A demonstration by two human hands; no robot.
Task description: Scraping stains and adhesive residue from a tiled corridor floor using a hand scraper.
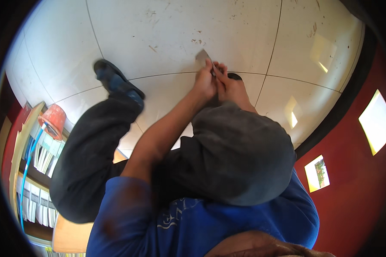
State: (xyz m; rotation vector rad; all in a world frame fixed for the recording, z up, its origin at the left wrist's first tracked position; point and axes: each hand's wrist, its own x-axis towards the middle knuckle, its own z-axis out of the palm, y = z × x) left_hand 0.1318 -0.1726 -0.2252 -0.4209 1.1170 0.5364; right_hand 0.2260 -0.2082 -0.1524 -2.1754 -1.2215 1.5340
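A scraper [204,56] with a flat, broad metal blade points away from me, just above or against the pale tiled floor [167,55]; I cannot tell whether it touches. My left hand [205,80] is closed on the scraper, thumb up near the base of the blade. From the right, my right hand [233,88] also grips it, its fingers close against the left ones. The handle is mostly hidden inside both hands. Brown flecks and smears [198,41] mark the tiles around the blade's tip.
My bent knee [244,154] rises close below the hands, and a sandalled foot [118,81] rests at left. Shelves of papers [40,158] stand at far left, with an orange-red bucket [52,120] and a blue hose [28,160]. A dark red wall [343,171] bounds the right.
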